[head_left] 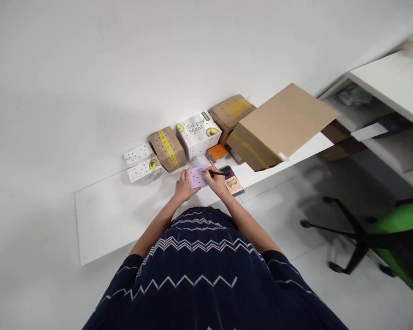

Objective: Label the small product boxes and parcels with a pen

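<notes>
A small lilac box (198,177) marked with dark dots is in front of me at the white table (106,220). My left hand (185,186) grips its left side. In my right hand (216,181) is a black pen (220,173), held over the box's right part. Just right of that hand lies a dark item with a picture on a tan part (233,184). An orange box (217,153) sits behind the lilac one.
A white Super Meal box (198,135) and dotted brown boxes, one with yellow tape (168,149), stand along the wall. Smaller white boxes (146,170) are at left. A large cardboard box (282,123) is at right, with shelving and a green chair (402,224) beyond.
</notes>
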The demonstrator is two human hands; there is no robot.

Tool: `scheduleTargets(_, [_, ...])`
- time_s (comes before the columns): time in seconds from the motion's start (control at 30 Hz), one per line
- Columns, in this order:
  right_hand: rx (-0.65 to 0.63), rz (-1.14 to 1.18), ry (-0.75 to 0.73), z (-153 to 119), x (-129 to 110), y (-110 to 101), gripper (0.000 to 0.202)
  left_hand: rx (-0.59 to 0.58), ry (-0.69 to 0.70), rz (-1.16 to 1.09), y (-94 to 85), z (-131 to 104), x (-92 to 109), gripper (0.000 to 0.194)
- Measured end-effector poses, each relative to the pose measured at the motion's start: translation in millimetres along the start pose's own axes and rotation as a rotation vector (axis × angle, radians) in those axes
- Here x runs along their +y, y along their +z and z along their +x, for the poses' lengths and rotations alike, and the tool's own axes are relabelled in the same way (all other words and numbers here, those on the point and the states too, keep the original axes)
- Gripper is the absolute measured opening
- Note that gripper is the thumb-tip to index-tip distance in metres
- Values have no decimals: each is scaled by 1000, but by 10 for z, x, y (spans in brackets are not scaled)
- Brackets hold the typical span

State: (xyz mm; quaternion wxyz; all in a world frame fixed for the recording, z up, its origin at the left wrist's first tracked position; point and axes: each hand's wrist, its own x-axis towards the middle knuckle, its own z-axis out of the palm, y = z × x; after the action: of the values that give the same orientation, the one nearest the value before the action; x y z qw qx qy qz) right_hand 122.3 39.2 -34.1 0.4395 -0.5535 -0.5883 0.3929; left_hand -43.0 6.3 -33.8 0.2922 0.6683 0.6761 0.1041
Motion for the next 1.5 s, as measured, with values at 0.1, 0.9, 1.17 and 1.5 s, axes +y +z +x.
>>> scheduleTargets(0.1, [-11,-26,-18,-16,-13,-19,15,-18,-18,-4,-16,-19,39,103])
scheduleTargets(0.9, [-21,3,-91,11,8,27,14,-61,-76,93,-94,-62,121,99])
scheduleTargets(1.17, [213,61,221,-21,190,-206,26,-84,-84,106,-114,-62,107,100])
scheduleTargets(1.5, [-591,-832,523,-72,749,-206,24,-97,-98,119,-134,-59,107,100])
